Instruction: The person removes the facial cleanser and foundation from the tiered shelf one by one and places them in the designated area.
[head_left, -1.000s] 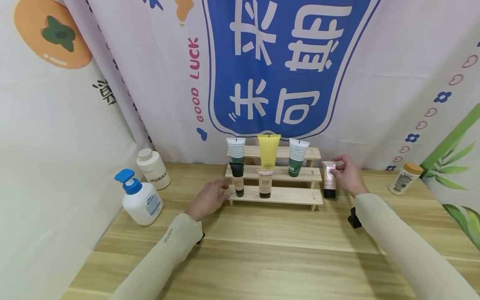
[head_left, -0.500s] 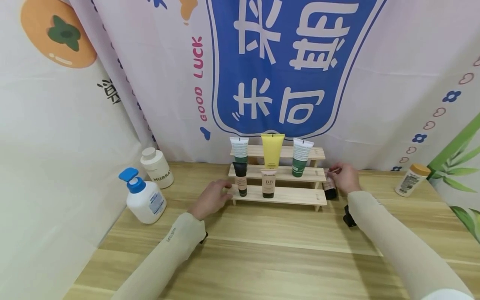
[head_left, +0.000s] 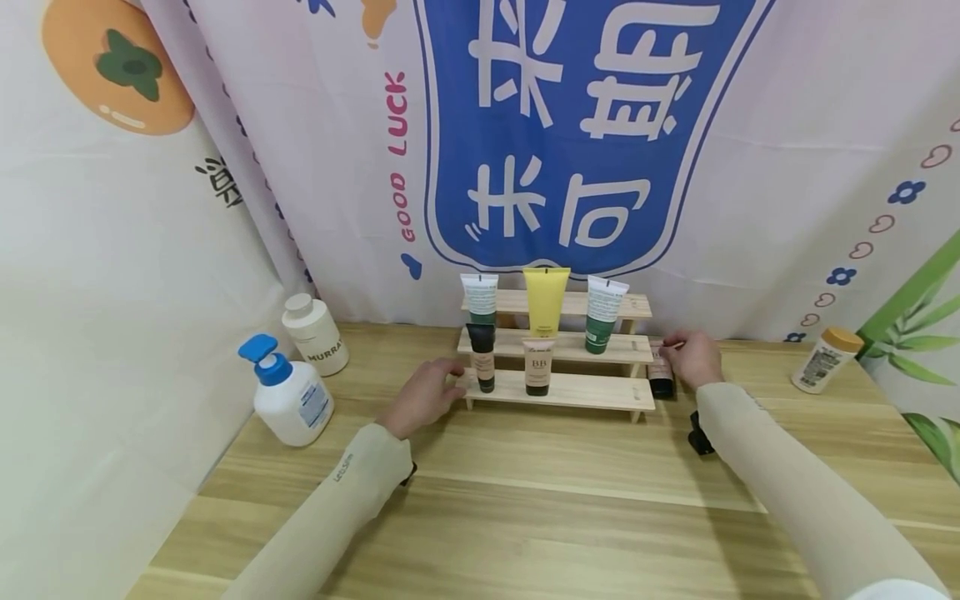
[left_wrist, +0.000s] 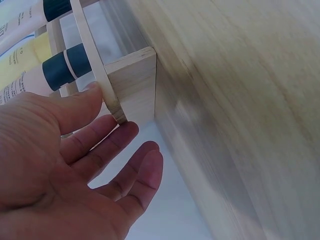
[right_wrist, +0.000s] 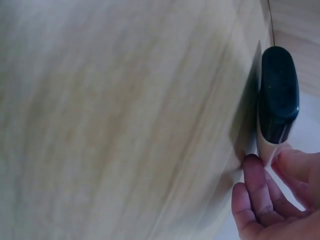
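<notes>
A three-tier wooden display rack (head_left: 592, 388) stands at the back of the table. My left hand (head_left: 429, 393) pinches the left end of its lowest shelf, thumb on top and fingertips underneath, as the left wrist view shows at the shelf end (left_wrist: 134, 80). Just beyond the rack's right end, my right hand (head_left: 694, 358) pinches a small pink cosmetic tube (head_left: 661, 375) by its far end. That tube lies tipped back low on the table, its black cap (right_wrist: 280, 85) towards me. A black-topped tube (head_left: 483, 367) and a pink BB cream tube (head_left: 537, 371) stand on the lowest shelf.
Higher on the rack are a yellow tube (head_left: 546, 300) and two white-and-green tubes, one at the left (head_left: 480, 296), one at the right (head_left: 602, 317). A blue pump bottle (head_left: 292, 404) and a white bottle (head_left: 315, 337) stand left; an orange-capped bottle (head_left: 823, 362) stands right.
The pink tube in my right hand has gone from upright to tipped back, low beside the rack. My left hand stays at the shelf end. The head view has shifted slightly.
</notes>
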